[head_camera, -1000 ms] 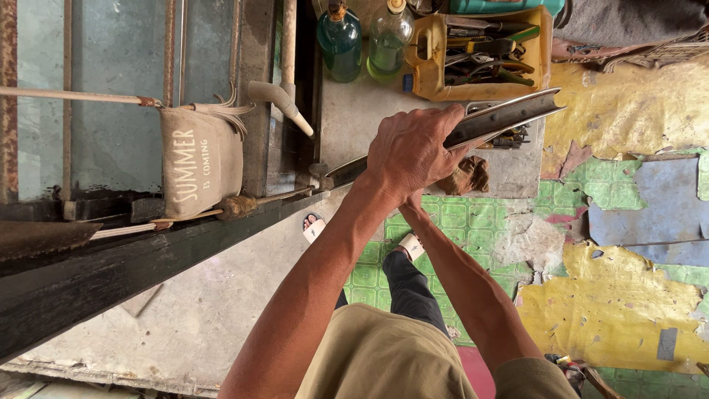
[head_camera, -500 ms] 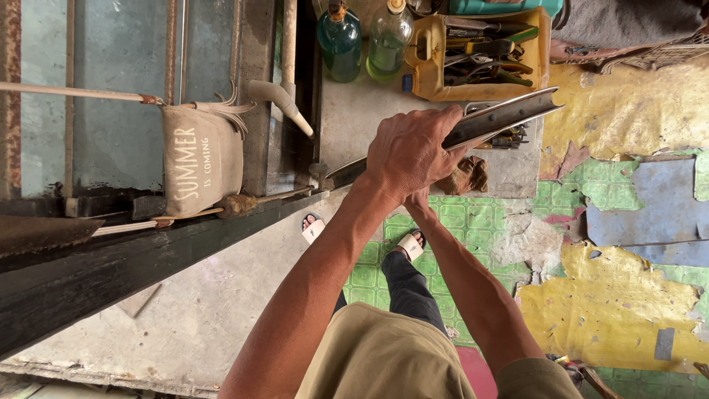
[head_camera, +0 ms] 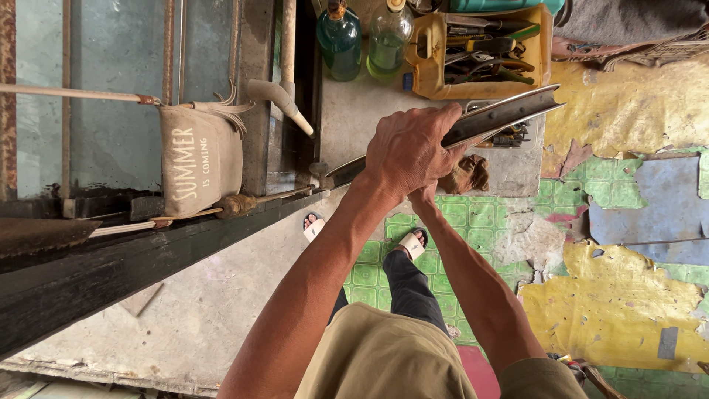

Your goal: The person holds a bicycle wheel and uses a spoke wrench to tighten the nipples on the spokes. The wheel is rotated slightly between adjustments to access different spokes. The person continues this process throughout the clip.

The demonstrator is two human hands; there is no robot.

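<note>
Metal channel: long strip of grey steel with a folded, trough-like section and bright edges, held slanting from lower left to upper right above the floor; its lower end runs on as a dark painted bar toward the left edge of the view, its upper end stops over the concrete step
Floor: patchwork of torn yellow sheet, green patterned vinyl squares and blue-grey scraps, flaking and ragged at the seams
Concrete slab: pale, rough, stained, lying left of the legs
Window grille: rusty thin bars over dull blue-green panes, partly cut off at the top and left
Cloth bag: beige canvas, fringed at the top, hung from a pale rod
Tool tray: yellow plastic caddy holding pliers and other hand tools, too jumbled to tell apart
Bottles: two glass ones side by side, one deep blue-green, one clear with pale green liquid, necks cut off by the frame
Left hand: fingers curled over the top of the channel, gripping it firmly, knuckles up
Right hand: almost wholly hidden beneath the left hand; only a sliver near the wrist shows, so whether it grips anything cannot be told
Brown rag: crumpled lump just under the channel, partly masked by the hands
Sandals: white, on both feet, one half hidden by the forearm
</note>
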